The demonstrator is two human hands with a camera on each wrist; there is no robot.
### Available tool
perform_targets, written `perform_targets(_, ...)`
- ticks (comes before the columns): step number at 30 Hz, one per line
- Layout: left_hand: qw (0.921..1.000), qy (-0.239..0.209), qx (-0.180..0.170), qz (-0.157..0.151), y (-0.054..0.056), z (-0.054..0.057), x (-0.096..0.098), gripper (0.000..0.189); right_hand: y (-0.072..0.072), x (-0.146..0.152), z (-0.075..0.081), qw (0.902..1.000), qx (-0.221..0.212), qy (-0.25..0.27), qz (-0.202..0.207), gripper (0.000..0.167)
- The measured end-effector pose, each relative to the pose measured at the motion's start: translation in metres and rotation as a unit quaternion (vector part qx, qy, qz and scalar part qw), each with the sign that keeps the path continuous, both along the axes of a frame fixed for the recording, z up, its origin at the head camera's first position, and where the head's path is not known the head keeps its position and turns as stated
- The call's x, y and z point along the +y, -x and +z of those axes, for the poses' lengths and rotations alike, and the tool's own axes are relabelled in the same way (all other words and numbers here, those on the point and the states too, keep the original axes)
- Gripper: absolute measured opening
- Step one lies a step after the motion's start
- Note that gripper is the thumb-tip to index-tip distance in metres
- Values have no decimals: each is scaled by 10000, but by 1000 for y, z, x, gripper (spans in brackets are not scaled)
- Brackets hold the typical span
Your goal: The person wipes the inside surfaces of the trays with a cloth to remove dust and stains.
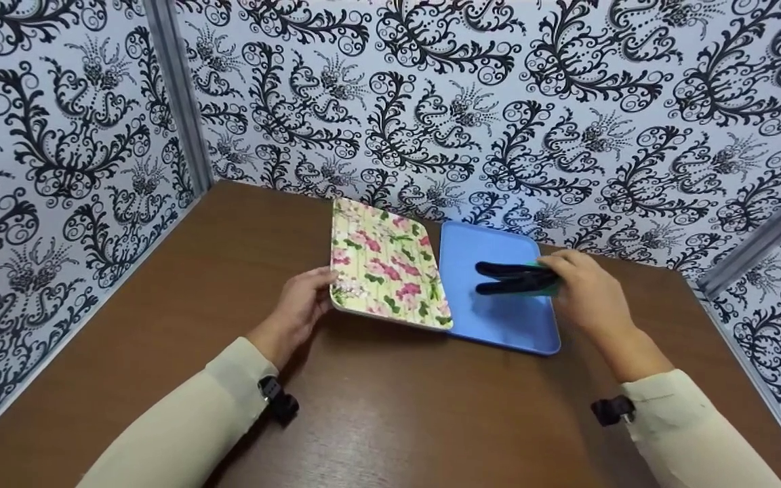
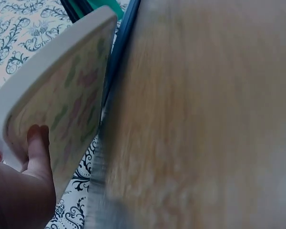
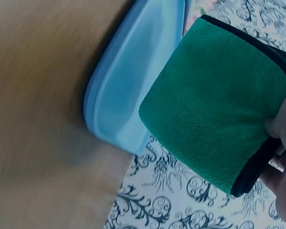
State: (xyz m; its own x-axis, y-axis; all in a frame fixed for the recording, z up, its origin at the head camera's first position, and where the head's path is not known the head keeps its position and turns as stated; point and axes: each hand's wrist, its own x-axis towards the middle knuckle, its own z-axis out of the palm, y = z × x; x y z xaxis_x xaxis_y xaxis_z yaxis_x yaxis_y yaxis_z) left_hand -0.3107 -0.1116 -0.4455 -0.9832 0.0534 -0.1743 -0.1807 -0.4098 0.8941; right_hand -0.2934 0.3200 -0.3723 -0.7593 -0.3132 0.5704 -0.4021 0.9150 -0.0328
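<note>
My left hand (image 1: 306, 301) grips the left edge of a floral tray (image 1: 390, 271), cream with pink flowers and green leaves. The tray is tilted, its left side raised and its right side overlapping a blue tray (image 1: 458, 298). In the left wrist view the floral tray's pale rim (image 2: 52, 52) shows, with fingers (image 2: 38, 150) against its patterned face. My right hand (image 1: 587, 288) pinches a folded green cloth (image 3: 219, 100) with black edging by one side. The cloth hangs over the blue tray, which lies flat on the table.
The brown wooden table (image 1: 377, 413) spreads in front of both trays. Walls (image 1: 404, 88) with black scroll patterns close off the back and sides, and the blue tray lies near the back one. Each wrist carries a small black camera (image 1: 285, 409).
</note>
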Motion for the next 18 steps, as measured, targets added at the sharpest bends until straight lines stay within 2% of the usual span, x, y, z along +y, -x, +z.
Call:
perform_targets(7, 9993, 319, -95, -163, 8, 2, -8, 41, -5, 22, 4, 9997, -107, 118, -196, 52)
perform_targets(10, 9976, 625, -231, -181, 10, 5, -10, 41, -7, 30, 5, 9993, -192, 162, -283, 51)
perform_targets(14, 9904, 1298, -428, -211, 16, 9, -12, 41, -9, 42, 10, 9983, -335, 255, -414, 53)
perform_targets(18, 9806, 1896, -409, -277, 22, 12, -16, 41, -8, 59, 13, 9969, -428, 276, -598, 57)
